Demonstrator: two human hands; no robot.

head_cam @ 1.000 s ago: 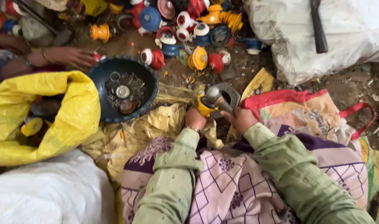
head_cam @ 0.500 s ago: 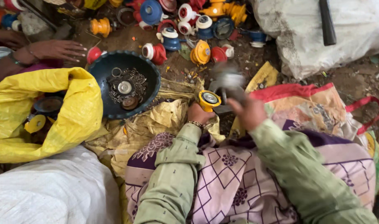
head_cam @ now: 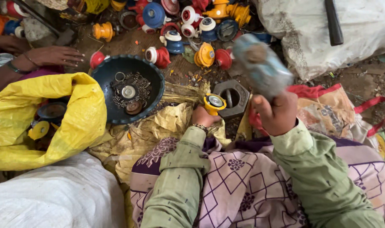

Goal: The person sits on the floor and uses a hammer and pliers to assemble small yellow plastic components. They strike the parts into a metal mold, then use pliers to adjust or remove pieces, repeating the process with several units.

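Observation:
My left hand (head_cam: 202,115) holds a small yellow plastic part with a metal disc on top (head_cam: 214,103), resting it on the edge of a heavy dark hexagonal metal block (head_cam: 236,96). My right hand (head_cam: 277,113) is raised above the block and grips a hammer (head_cam: 262,66); its head is blurred by motion and points up and to the left. Both arms wear green sleeves, and a purple patterned cloth covers my lap.
A dark blue bowl (head_cam: 104,78) with small metal rings and discs sits left of the block. A yellow bag (head_cam: 74,114) holds more parts. Several red, orange, blue and white plastic parts (head_cam: 188,29) lie beyond. Another person's hand (head_cam: 53,55) rests at upper left. White sacks lie at upper right and lower left.
My right hand has lifted the hammer from the yellow part up and to the right. My left hand has kept the yellow part on the block.

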